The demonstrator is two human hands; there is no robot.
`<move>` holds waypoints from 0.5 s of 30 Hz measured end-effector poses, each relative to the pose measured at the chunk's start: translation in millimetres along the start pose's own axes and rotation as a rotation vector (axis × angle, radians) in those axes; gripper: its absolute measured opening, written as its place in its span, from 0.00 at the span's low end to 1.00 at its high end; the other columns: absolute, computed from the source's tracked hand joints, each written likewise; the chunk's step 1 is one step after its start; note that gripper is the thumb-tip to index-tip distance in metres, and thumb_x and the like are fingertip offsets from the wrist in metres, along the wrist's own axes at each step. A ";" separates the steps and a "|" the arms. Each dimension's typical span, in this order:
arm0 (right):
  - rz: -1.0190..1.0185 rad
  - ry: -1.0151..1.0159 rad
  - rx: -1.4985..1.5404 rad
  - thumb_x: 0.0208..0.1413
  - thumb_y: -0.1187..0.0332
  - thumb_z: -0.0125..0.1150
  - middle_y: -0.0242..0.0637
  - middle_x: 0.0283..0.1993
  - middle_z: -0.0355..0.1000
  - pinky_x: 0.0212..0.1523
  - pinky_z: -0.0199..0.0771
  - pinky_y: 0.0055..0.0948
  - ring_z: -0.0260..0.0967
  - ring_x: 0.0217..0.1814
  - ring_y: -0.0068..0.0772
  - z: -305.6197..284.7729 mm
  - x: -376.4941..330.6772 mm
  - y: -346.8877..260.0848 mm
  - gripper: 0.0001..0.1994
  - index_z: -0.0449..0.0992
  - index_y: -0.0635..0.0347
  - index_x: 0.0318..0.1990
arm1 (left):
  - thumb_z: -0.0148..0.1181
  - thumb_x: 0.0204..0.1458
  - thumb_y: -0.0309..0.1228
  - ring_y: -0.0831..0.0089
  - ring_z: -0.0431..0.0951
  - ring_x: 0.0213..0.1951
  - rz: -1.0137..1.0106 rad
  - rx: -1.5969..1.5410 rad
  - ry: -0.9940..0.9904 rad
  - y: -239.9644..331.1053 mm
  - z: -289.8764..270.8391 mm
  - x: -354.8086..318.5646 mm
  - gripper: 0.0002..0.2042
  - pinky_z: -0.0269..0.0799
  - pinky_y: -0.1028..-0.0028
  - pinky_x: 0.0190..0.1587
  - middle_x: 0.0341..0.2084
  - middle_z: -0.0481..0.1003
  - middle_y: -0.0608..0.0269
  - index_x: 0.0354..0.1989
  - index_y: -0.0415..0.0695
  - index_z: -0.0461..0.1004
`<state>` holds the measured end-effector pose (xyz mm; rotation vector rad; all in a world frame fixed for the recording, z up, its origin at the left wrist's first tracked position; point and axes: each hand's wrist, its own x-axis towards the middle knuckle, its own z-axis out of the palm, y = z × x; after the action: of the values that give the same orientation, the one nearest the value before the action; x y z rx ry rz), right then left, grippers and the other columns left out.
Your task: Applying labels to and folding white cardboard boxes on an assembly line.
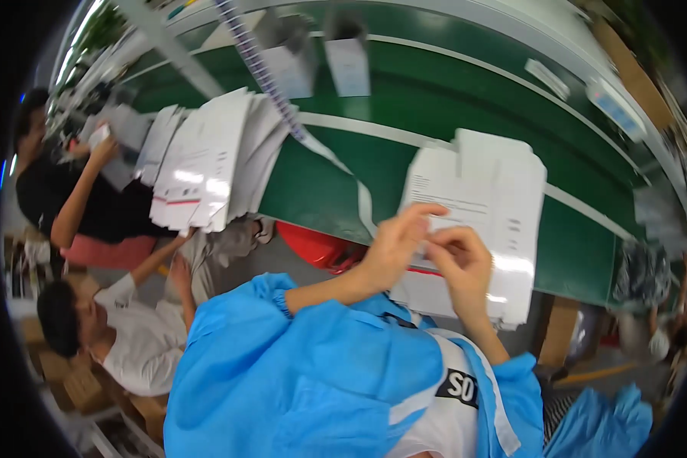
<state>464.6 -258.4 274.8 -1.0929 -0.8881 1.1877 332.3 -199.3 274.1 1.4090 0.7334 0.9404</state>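
Flat white carton blank (485,206): lies at the green table's (588,244) near edge. Left hand (393,244) and right hand (458,263) both pinch its near flap; folding under way, firm crease judged next.

left hand (393,244): raised over the lower edge of the flat white carton blank (477,214), fingers curled, fingertips on the card.
right hand (462,263): just beside the left, pinching the same blank near its lower middle.
carton blank: unfolded, lying on the green belt (435,99), part hanging over the near edge.
stack of blanks (206,164): fanned on the belt, well to the left.
sleeves: blue smock (298,382) on both forearms.
other people: one in black (61,191), one in white (130,336), at far left.
red bin (313,246): below the belt edge.
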 end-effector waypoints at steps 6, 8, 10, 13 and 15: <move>0.049 0.078 0.033 0.51 0.82 0.58 0.35 0.37 0.70 0.43 0.71 0.22 0.68 0.38 0.22 28.0 3.6 1.5 0.06 0.70 0.66 0.37 | 0.52 0.61 0.38 0.83 0.67 0.30 0.000 0.071 -0.124 0.8 -46.2 -11.0 0.16 0.64 0.80 0.34 0.25 0.70 0.70 0.48 0.37 0.72; 0.061 0.131 0.021 0.51 0.82 0.58 0.35 0.37 0.70 0.44 0.70 0.21 0.68 0.37 0.22 37.7 8.3 1.7 0.07 0.70 0.66 0.38 | 0.55 0.59 0.33 0.82 0.69 0.30 -0.067 0.089 -0.110 4.0 -58.2 -10.4 0.13 0.66 0.81 0.34 0.27 0.73 0.69 0.47 0.38 0.72; 0.053 0.090 0.023 0.51 0.82 0.59 0.35 0.37 0.70 0.44 0.70 0.21 0.68 0.38 0.22 49.2 11.7 1.7 0.08 0.70 0.67 0.39 | 0.57 0.57 0.30 0.82 0.71 0.30 -0.104 0.093 -0.104 4.4 -69.3 -10.8 0.11 0.66 0.81 0.34 0.28 0.74 0.68 0.46 0.38 0.73; 0.039 0.049 0.011 0.50 0.83 0.59 0.34 0.37 0.70 0.44 0.70 0.21 0.68 0.39 0.22 62.8 13.5 6.4 0.11 0.70 0.67 0.41 | 0.59 0.54 0.28 0.83 0.72 0.31 -0.244 -0.135 -0.004 -3.6 -76.9 -11.4 0.09 0.68 0.81 0.34 0.29 0.76 0.66 0.41 0.37 0.74; 0.002 0.051 -0.116 0.49 0.83 0.60 0.34 0.37 0.71 0.44 0.70 0.20 0.69 0.40 0.22 65.5 22.5 15.6 0.14 0.70 0.67 0.45 | 0.58 0.55 0.26 0.84 0.73 0.31 -0.270 -0.187 -0.012 -5.2 -86.3 -10.2 0.08 0.68 0.82 0.34 0.30 0.76 0.66 0.41 0.37 0.74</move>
<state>402.3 -224.3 276.2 -1.2121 -0.9256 1.1164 252.3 -166.7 262.7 1.1198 0.7837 0.7673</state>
